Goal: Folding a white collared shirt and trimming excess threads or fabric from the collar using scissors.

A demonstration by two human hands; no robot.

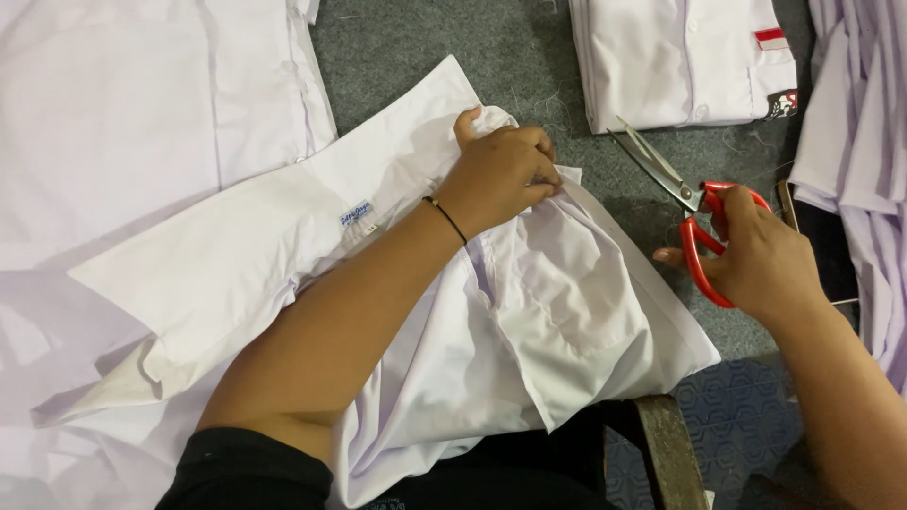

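A white shirt (pixel 283 255) lies spread across my lap and the grey surface, collar and small blue label toward the left. My left hand (pixel 501 175) is closed on a bunched fold of its fabric near the top edge; a thin dark band circles the wrist. My right hand (pixel 756 255) grips red-handled scissors (pixel 694 203), fingers through the loops. The metal blades point up and left, slightly parted, a short way to the right of the pinched fabric and not touching it.
A folded white shirt (pixel 680 57) with a red tab lies at the top right. More white garments lie at the left (pixel 123 104) and right edge (pixel 860 142). Grey felt-like surface (pixel 416 38) underneath; a wooden edge (pixel 666 444) sits at the bottom.
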